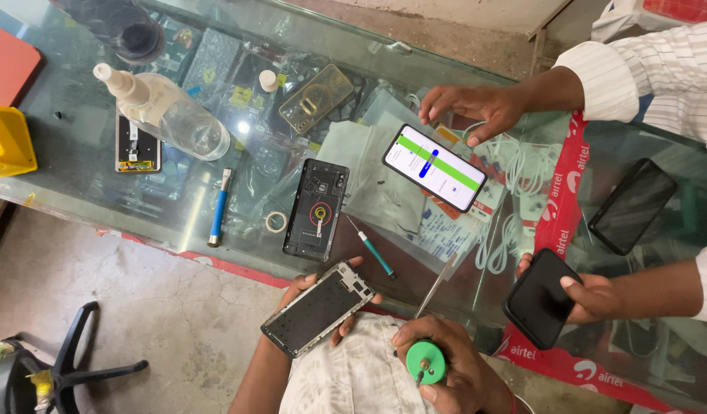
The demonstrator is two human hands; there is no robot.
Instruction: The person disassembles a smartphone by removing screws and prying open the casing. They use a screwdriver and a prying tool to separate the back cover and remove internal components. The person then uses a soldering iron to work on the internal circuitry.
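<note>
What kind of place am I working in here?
Most likely a phone repair counter. An opened phone with its back off lies on the glass counter beside a screwdriver, the left hand holds a phone frame, and phone cases sit under the glass.

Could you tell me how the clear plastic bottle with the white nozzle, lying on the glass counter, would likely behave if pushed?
The clear plastic bottle with the white nozzle lies on its side, so it would probably roll. The glass counter looks smooth, so it may also slide. It looks mostly empty, hence likely light.
</note>
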